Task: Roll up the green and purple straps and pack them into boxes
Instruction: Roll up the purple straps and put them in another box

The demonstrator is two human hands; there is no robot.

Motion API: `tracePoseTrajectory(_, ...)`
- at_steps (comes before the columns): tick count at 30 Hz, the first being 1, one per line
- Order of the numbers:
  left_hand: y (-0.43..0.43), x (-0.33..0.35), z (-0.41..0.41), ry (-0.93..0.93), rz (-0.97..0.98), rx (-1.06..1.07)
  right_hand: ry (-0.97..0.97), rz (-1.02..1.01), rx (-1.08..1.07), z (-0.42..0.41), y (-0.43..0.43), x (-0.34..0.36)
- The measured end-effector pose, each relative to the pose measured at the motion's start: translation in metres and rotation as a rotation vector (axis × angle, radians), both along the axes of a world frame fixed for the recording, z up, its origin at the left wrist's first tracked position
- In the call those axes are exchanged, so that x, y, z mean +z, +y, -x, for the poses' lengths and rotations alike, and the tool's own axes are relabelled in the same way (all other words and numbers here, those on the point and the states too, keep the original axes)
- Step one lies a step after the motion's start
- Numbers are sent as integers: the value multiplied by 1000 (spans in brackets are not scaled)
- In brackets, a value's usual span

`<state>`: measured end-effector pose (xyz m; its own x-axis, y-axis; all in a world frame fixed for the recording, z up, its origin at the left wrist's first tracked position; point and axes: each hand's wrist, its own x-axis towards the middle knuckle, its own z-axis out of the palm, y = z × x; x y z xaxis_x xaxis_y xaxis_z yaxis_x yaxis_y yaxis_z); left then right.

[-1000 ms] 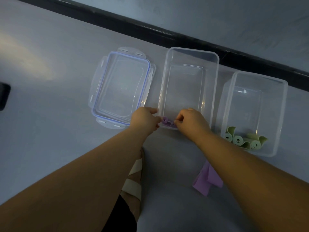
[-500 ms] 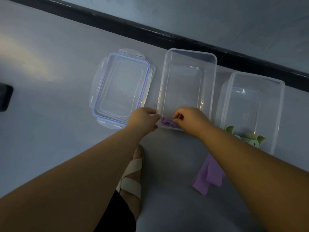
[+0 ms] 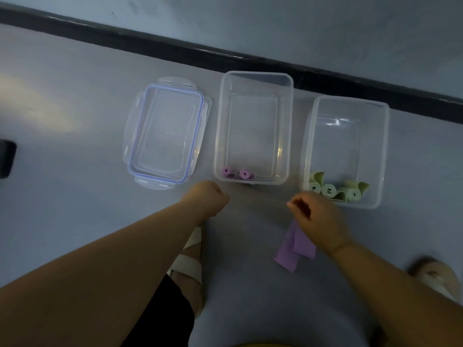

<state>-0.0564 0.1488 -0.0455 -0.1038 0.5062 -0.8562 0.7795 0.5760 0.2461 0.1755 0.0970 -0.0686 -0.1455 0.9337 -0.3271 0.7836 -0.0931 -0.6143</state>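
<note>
Unrolling looked the main risk: the two purple rolls (image 3: 236, 174), loose at the 6 o'clock end of the middle box (image 3: 258, 75), could spring open, as tails stood up on the green rolls (image 3: 335, 190) in the other box (image 3: 350, 100) at 3 o'clock. One unrolled purple strap (image 3: 288, 254) lay on the floor at 5 o'clock. The left hand (image 3: 211, 200) had its grip closed, an empty fist. The right hand (image 3: 317, 217), loosely curled and empty, hung over that strap, contact hidden.
</note>
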Motion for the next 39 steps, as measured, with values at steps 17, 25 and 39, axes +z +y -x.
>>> tracePoseTrajectory(17, -36, -23, -133, -100, 127, -370, 179, 490, -810, -38, -43, -54)
tracePoseTrajectory(25, -32, -19, -133, -120, 57, -374, 239, 535, -533, -34, -35, -47)
tracePoseTrajectory(39, -4, 109, -96, -328, -45, -335, 542, 556, -308, -35, 7, 115)
